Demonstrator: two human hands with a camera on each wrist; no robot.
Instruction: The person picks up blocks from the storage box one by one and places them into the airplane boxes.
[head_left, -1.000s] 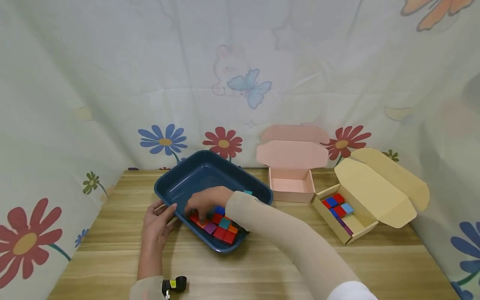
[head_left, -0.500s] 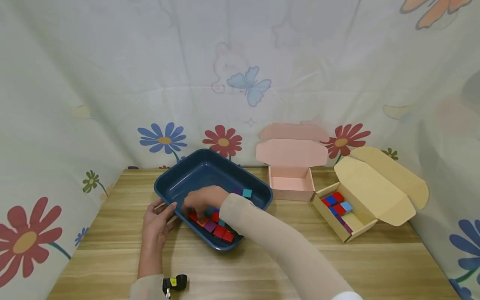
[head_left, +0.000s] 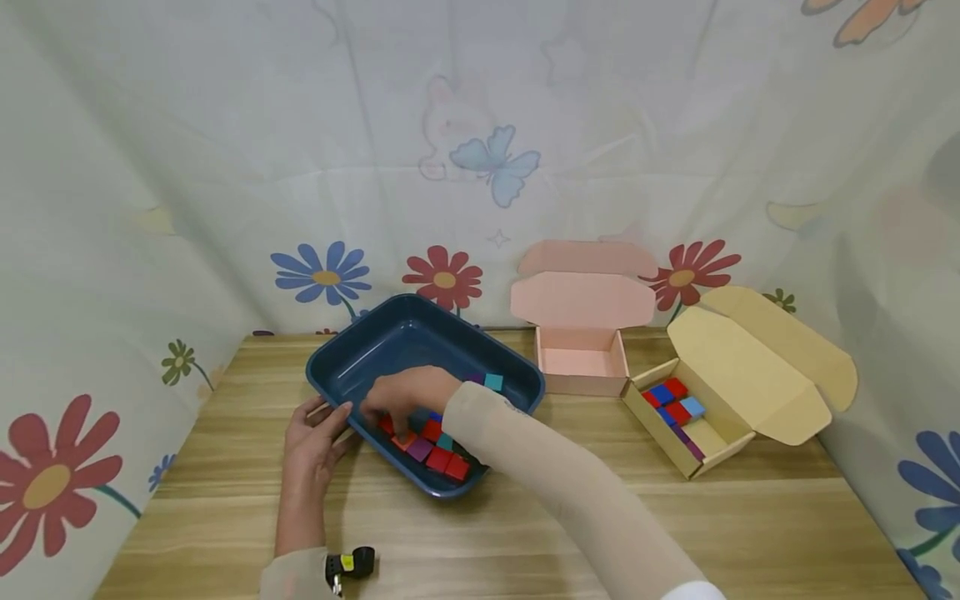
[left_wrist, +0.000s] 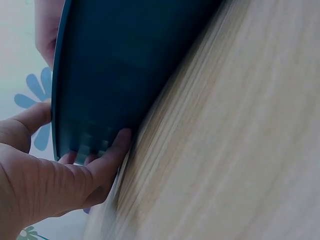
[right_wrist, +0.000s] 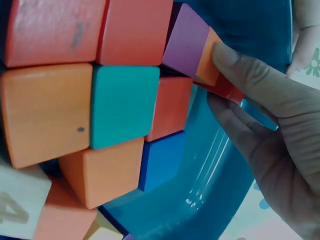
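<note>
A dark blue plastic basin (head_left: pixel 360 329) sits angled on the table with several coloured wooden cubes in its near corner. My left hand (head_left: pixel 311 437) holds its left corner, thumb at the rim and fingers against the outer wall; the left wrist view shows the fingers (left_wrist: pixel 117 145) low on that wall. My right hand (head_left: pixel 408 396) reaches into the basin. In the right wrist view a red cube (right_wrist: pixel 230 91) lies between its thumb and fingertips, and the thumb overlaps an orange cube (right_wrist: pixel 206 59). A purple cube (right_wrist: pixel 185 42) and a teal cube (right_wrist: pixel 125 105) are near them.
A pink box (head_left: pixel 581 387) with its lid up stands right of the basin. Further right, a yellow box (head_left: pixel 716 458), also lid up, holds several red, blue and purple cubes. A patterned curtain (head_left: pixel 637 125) hangs behind the wooden table (head_left: pixel 202 517).
My right hand stays among the cubes with only a slight shift left; its forearm moved a little left, uncovering a teal cube at the basin's right. The left hand keeps its place.
</note>
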